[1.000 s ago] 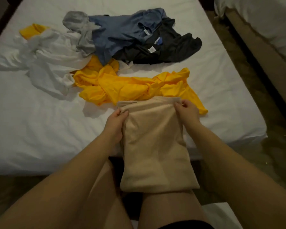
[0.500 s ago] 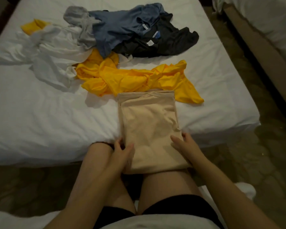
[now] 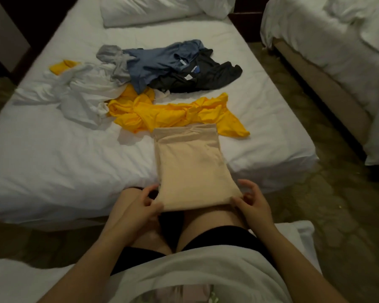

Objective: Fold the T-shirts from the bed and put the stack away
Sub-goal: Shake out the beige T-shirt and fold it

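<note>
Beige cloth, the beige T-shirt (image 3: pixel 190 171), lies as a narrow folded panel between my two grips. Its near end rests on my knees and its far end reaches away from me onto the bed (image 3: pixel 53 160).

My left grip (image 3: pixel 143 206) is clamped on the near left corner, thumb on top and fingers curled at the edge. My right grip (image 3: pixel 253 202) sits at the near right corner with its fingers loosely spread and the thumb against the cloth. In this dim view I cannot tell whether it pinches the shirt or only touches it.

By my reckoning the task is at an early stage. This one shirt has its sides folded in, but the long panel probably needs at least one more fold across. I see no finished stack anywhere near my grips.

Just beyond the beige shirt's far end lies the yellow T-shirt (image 3: pixel 171 115), crumpled and touching it. Farther out from my grips are the black T-shirt (image 3: pixel 206 80) and the blue T-shirt (image 3: pixel 158 64), overlapping each other. A grey garment (image 3: pixel 112 54) lies beside them. Out past my left grip is the white T-shirt (image 3: pixel 83 90), with a scrap of yellow cloth (image 3: pixel 61 65) at its far side. All of these are unfolded, and the putting away is not yet begun.
</note>
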### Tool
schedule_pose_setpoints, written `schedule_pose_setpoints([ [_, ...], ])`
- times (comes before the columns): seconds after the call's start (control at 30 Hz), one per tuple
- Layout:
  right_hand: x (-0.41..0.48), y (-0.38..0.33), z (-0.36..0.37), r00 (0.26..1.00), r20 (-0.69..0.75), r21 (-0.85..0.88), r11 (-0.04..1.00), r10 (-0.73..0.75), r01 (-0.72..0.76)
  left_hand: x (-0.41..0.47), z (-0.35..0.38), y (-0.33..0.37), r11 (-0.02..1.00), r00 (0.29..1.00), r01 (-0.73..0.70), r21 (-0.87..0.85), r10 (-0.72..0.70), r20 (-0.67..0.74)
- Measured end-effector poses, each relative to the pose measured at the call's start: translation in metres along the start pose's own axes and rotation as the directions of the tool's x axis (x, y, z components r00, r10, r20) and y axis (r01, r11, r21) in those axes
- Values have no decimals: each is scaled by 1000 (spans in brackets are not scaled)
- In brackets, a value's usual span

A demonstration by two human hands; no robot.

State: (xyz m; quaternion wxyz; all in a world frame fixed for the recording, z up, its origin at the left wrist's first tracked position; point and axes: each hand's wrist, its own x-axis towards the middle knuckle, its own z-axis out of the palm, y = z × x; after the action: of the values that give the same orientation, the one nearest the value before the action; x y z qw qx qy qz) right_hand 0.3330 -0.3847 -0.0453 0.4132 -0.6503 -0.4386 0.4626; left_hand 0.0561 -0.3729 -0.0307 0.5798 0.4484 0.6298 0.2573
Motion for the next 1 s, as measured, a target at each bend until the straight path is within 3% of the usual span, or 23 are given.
schedule_pose_setpoints([
  [0.07, -5, -5, 3, 996, 22, -1, 996, -91, 91, -5, -3, 1, 975, 998, 48, -216, -35, 60],
  [0.13, -6, -8, 4, 988, 46, -59, 987, -149, 151, -3, -9, 0, 981, 1000, 18, -194, -17, 5],
  [0.2, -2, -9, 2, 971, 56, -180, 954, -232, 238, 4, -16, 1, 994, 993, -92, 62, 96, -65],
  [0.23, -1, -10, 1, 959, 71, -263, 922, -275, 284, 9, -19, 2, 952, 986, -144, 270, 162, -45],
  [0.33, 6, -9, -3, 924, 199, -483, 787, -328, 384, 18, -20, 8, 608, 965, -205, 767, 257, 54],
  [0.4, 12, -10, -5, 899, 256, -607, 664, -356, 436, 16, -14, 11, 399, 952, -218, 891, 290, 103],
  [0.43, 14, -9, -5, 878, 276, -661, 586, -392, 469, 15, -13, 13, 352, 945, -223, 909, 307, 113],
  [0.47, 17, -7, -5, 852, 299, -692, 517, -430, 504, 16, -12, 13, 353, 942, -221, 909, 320, 105],
  [0.53, 23, -6, -6, 806, 320, -713, 434, -498, 551, 19, -13, 20, 493, 950, -194, 848, 309, 38],
  [0.63, 38, -8, -4, 801, 238, -724, 449, -549, 523, 35, -14, 29, 721, 946, -178, 670, 314, -87],
  [0.73, 62, -20, 6, 823, 104, -675, 568, -558, 470, 49, -17, 39, 826, 898, -188, 532, 364, -248],
  [0.87, 97, -46, 29, 954, 0, -338, 897, -301, 283, 78, -14, 54, 925, 863, -242, 294, 344, -370],
  [1.0, 153, -60, 53, 968, -129, -255, 951, -215, 177, 126, -4, 72, 962, 847, -227, 153, 272, -457],
])
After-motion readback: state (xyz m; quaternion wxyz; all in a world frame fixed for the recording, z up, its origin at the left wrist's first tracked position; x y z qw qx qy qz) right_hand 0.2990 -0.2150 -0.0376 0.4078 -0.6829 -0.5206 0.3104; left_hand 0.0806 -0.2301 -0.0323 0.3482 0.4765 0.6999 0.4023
